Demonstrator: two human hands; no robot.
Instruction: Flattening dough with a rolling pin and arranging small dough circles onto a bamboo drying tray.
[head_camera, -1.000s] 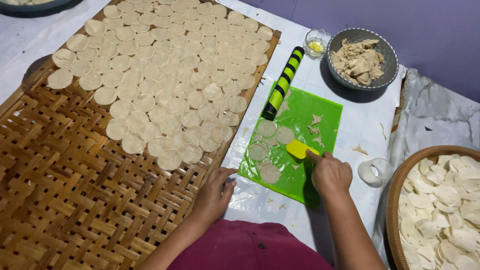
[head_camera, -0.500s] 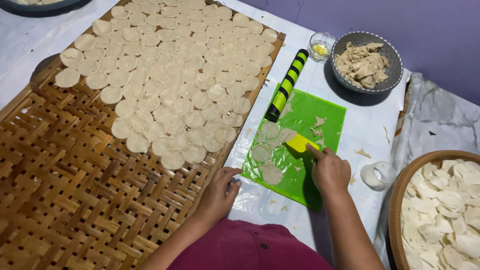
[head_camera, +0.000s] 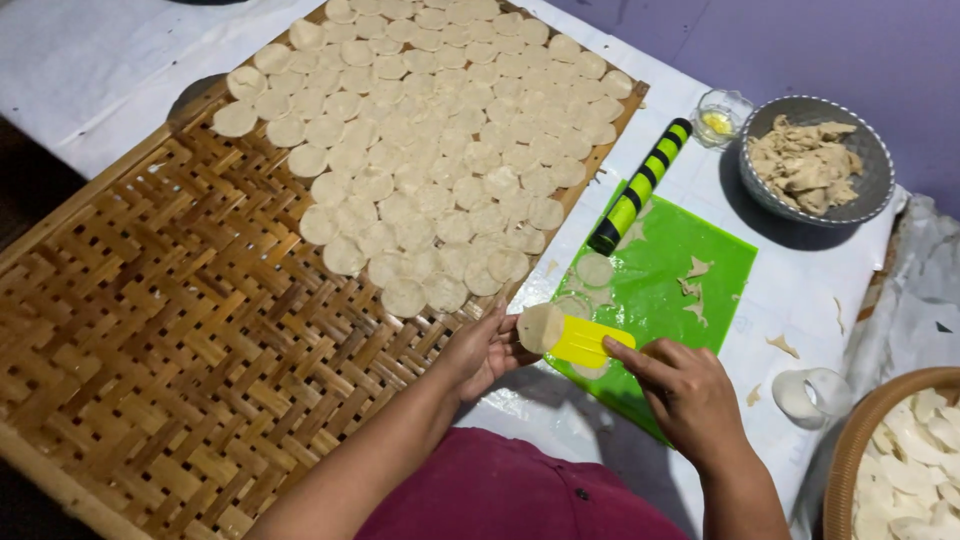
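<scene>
Your right hand (head_camera: 690, 395) is clamped on the yellow scraper (head_camera: 588, 341), and a thin dough round (head_camera: 540, 327) lies on its blade at the near-left corner of the green mat (head_camera: 700, 290); your left hand (head_camera: 488, 350) has its fingers loosely curled, open, touching the round's edge, not yet closed on it. The round overhangs the blade, so if you tilt the scraper it could slide off onto the white cloth (head_camera: 800, 290) beside the mat, or fold on itself. Pinch too hard with the left fingers and the soft disc will likely stretch or tear. Left of the mat, the woven bamboo tray (head_camera: 150, 330) holds its rounds (head_camera: 440, 150) packed close, many touching; set this one overlapping a neighbour and they may stick together. The striped rolling pin (head_camera: 640, 187) lies along the mat's far-left edge, just beside the tray, and a careless elbow might send it rolling into the discs
</scene>
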